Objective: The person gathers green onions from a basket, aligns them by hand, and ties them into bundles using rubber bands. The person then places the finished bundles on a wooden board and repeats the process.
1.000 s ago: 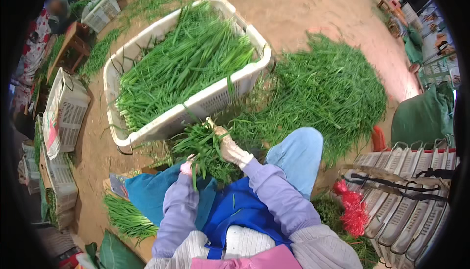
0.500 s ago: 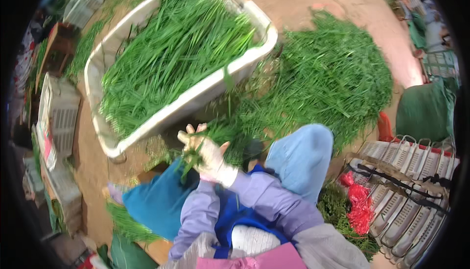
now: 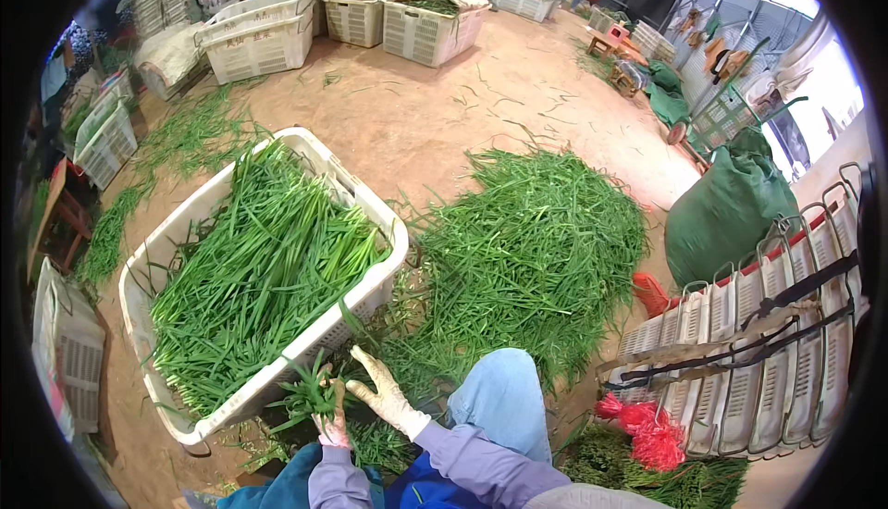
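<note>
My left hand point(image 3: 333, 422) is closed around a small bunch of long green leaves that look like garlic chives point(image 3: 307, 396). It is held low, just beside the near edge of a white plastic crate point(image 3: 393, 231). Gloved in white, my right hand point(image 3: 387, 394) stands just to the right of the bunch, its fingers spread and nothing gripped. Filling the crate are many more chives point(image 3: 277, 259), laid mostly lengthwise with pale stem ends showing. A broad loose heap of green leaves point(image 3: 541, 254) lies on the ground to the crate's right.
Stacked white baskets with metal handles point(image 3: 740, 352) and red plastic twine point(image 3: 652, 430) lie at my right. Behind them stands a bulging green sack point(image 3: 726, 208). Other white crates point(image 3: 435, 32) line the far side, with a hand cart point(image 3: 735, 111) at far right.
The view has tilted up, showing more of the far floor. My hands, close together before, are now apart: the right has opened away from the bunch, which stays in my left.
</note>
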Motion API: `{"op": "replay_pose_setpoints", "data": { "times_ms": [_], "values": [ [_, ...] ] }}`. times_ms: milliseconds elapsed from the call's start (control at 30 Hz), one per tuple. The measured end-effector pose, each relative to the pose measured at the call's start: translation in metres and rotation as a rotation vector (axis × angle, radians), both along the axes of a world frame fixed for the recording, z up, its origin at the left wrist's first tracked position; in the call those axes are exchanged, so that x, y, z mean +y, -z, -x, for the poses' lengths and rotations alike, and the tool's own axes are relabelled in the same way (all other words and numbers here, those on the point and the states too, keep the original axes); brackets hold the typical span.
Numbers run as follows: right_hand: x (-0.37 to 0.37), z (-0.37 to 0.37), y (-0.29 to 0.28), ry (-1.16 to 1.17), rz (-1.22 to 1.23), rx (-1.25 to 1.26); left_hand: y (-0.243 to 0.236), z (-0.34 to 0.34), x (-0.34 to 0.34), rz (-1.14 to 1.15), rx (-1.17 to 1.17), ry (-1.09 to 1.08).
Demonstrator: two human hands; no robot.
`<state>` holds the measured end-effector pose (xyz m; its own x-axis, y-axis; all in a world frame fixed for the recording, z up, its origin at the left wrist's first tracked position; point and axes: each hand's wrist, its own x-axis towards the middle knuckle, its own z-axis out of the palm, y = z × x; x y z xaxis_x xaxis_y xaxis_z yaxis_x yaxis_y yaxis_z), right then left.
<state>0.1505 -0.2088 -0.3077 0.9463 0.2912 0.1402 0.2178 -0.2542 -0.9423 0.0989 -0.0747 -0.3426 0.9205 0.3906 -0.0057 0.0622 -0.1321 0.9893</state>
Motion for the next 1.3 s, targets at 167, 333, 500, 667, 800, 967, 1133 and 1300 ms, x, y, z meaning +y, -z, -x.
{"op": "replay_pose_setpoints", "data": {
  "times_ms": [167, 333, 500, 667, 800, 967, 1133, 1300],
  "values": [
    [0.030, 0.012, 0.091, -0.024, -1.019, 0.580, 0.074, 0.014, 0.006, -0.107, 0.020, 0.302],
    [0.010, -0.013, 0.016, -0.099, -1.220, 0.887, 0.066, 0.011, 0.018, -0.465, 0.347, 0.646],
    [0.007, -0.014, 0.034, -0.092, -1.205, 0.884, 0.048, 0.007, 0.012, -0.393, 0.282, 0.508],
    [0.027, 0.000, 0.021, 0.016, -1.466, 0.836, 0.036, 0.015, -0.007, -0.326, 0.238, 0.373],
    [0.037, 0.015, 0.007, 0.281, -1.197, 0.635, 0.032, 0.020, -0.016, -0.298, 0.204, 0.297],
    [0.012, -0.002, -0.022, 0.046, -0.982, 0.817, 0.028, 0.007, -0.010, -0.297, 0.095, 0.101],
    [-0.016, -0.004, -0.020, 0.148, -0.794, 0.578, 0.062, -0.019, 0.014, -0.471, 0.041, 0.043],
    [-0.023, 0.004, -0.023, 0.076, -0.657, 0.468, 0.052, -0.008, 0.011, -0.633, -0.016, -0.016]
  ]
}}
